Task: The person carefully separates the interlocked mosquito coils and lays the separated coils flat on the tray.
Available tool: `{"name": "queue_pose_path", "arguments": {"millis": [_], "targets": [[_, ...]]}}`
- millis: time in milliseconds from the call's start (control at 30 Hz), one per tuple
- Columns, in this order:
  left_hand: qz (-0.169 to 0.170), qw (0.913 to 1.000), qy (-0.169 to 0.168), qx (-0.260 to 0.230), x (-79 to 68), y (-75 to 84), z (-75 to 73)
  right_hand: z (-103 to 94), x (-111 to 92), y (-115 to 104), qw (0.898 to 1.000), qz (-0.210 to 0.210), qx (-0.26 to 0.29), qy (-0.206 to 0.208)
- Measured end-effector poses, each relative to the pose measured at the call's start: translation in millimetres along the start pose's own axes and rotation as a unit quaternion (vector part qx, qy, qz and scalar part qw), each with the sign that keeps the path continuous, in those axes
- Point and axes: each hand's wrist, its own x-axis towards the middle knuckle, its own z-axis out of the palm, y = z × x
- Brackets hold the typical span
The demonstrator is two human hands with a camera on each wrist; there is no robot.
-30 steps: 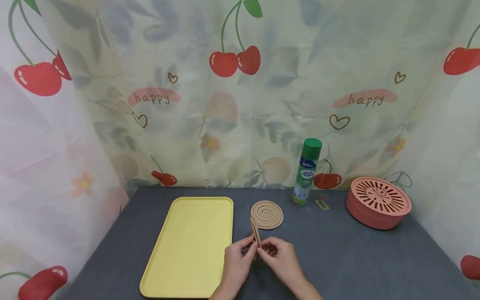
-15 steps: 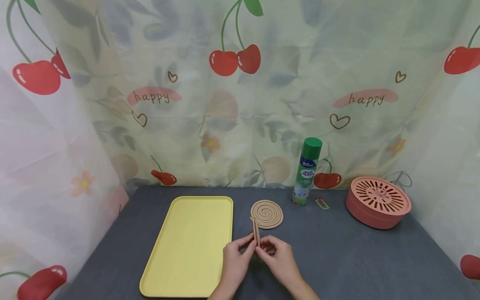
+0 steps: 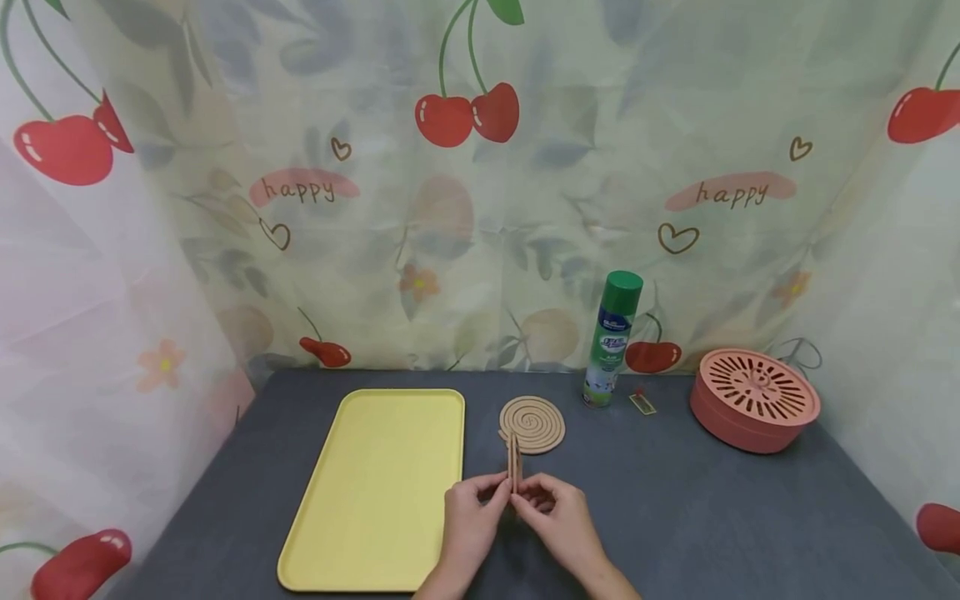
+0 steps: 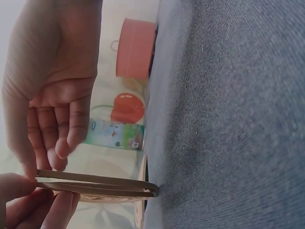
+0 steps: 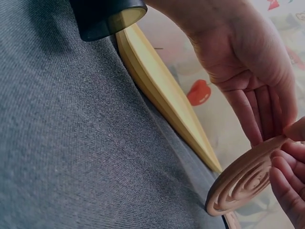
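Note:
Edge-on between both hands stands a tan mosquito coil (image 3: 514, 467), just in front of a second coil lying flat. My left hand (image 3: 474, 517) pinches its near edge from the left, and my right hand (image 3: 555, 512) pinches it from the right. In the left wrist view the held coil (image 4: 100, 183) shows two thin layers with a narrow gap between them, its lower edge close to or touching the cloth. The right wrist view shows its spiral face (image 5: 243, 183) with the right fingers against it. The flat mosquito coil (image 3: 532, 423) lies on the dark cloth.
A yellow tray (image 3: 382, 492) lies left of the hands. Behind stands a green spray can (image 3: 611, 342), with a small gold-coloured piece (image 3: 642, 404) beside it. A round pink box (image 3: 753, 404) with a slotted lid sits at the right. Printed curtain (image 3: 480, 208) encloses the table's back and sides.
Both hands keep hold of the coil, which has turned slightly and now stands more upright and edge-on. The whole view has shifted slightly; the other objects stay in place.

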Motion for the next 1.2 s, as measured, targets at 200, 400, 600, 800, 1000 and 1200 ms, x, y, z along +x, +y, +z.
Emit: {"name": "queue_pose_path", "arguments": {"millis": [200, 400, 600, 800, 1000, 1200], "targets": [[-0.002, 0.9999, -0.01, 0.014, 0.0, 1.1, 1.7, -0.9, -1.3, -0.7, 1.0, -0.002, -0.01, 0.011], [-0.009, 0.9994, -0.02, 0.026, 0.3, 0.8, 1.5, -1.6, -1.5, 0.0, 1.0, -0.006, -0.011, 0.013], [0.0, 0.9989, -0.012, 0.045, 0.1, 0.3, 0.6, -2.8, -2.3, -2.1, 1.0, -0.015, -0.011, 0.019], [0.013, 0.9979, -0.006, 0.063, 0.0, 0.7, -0.4, -3.7, -3.3, -4.8, 0.999, -0.02, -0.016, 0.025], [0.017, 0.9946, -0.011, 0.102, 0.5, 0.7, -1.2, -3.4, -3.6, -6.0, 0.999, -0.026, -0.022, 0.032], [0.031, 0.994, -0.014, 0.104, 0.2, 1.2, -2.2, -4.4, -2.3, -5.9, 0.999, -0.022, -0.02, 0.04]]}}
